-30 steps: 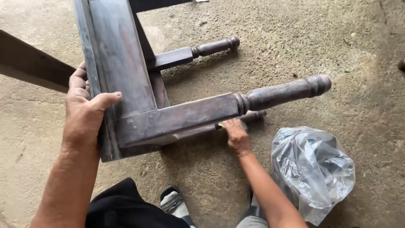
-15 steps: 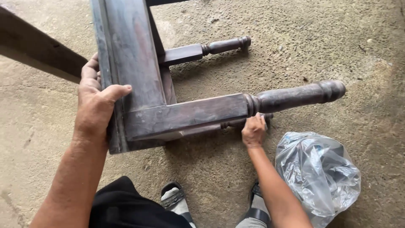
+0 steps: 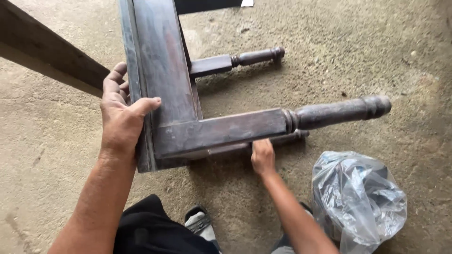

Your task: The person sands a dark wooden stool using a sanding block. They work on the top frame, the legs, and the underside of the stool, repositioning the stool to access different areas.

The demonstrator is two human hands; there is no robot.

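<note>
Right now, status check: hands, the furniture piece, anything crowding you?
Left hand grips the dark wooden furniture frame at its edge. Right hand under the near turned leg. Clear plastic bag beside right forearm, on concrete floor.

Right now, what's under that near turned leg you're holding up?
Under the near turned leg, the right hand reaches onto a lower leg near the concrete floor. The upper leg covers most of that one; the fingers are hidden.

A rough concrete floor (image 3: 367, 51) is seen across the whole frame. A dark wooden table (image 3: 179, 117) is laid on its side at centre, a crumpled clear plastic bag (image 3: 362, 197) at lower right, and sandalled feet (image 3: 200, 221) at the bottom edge.
</note>
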